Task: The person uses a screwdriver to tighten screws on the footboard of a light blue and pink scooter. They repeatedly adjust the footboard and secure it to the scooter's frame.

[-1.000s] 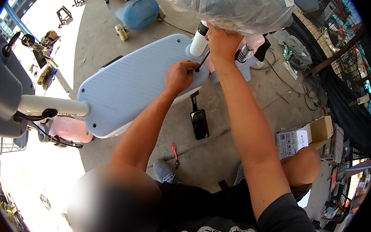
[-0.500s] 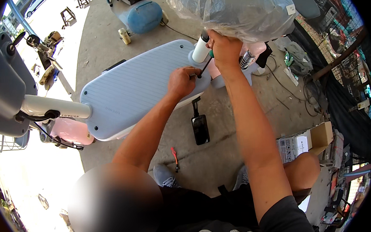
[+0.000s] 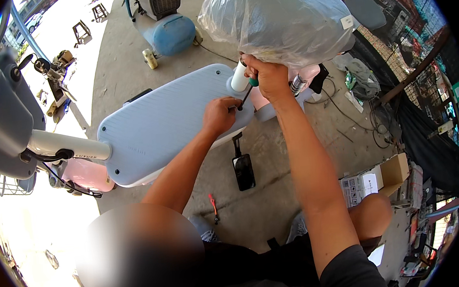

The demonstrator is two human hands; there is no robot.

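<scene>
Right hand (image 3: 270, 78) closed around green-handled screwdriver (image 3: 248, 91), just under plastic-wrapped seat (image 3: 279, 18). Left hand (image 3: 221, 114) curled, fingertips at screwdriver's lower shaft; tip hidden, approx. at rear edge of pale blue scooter deck (image 3: 168, 124), beside white tube (image 3: 239, 79). Mirror (image 3: 243, 170) and red tool (image 3: 213, 205) lie on concrete floor (image 3: 276, 194) below.

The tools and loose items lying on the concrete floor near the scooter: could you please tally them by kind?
Screwdriver, red handle, on the floor: 1
Screwdriver, green handle, in the right hand, shaft by the left hand: 1
Black mirror: 1
Cardboard box: 1
Blue tank: 1
Total: 5
</scene>
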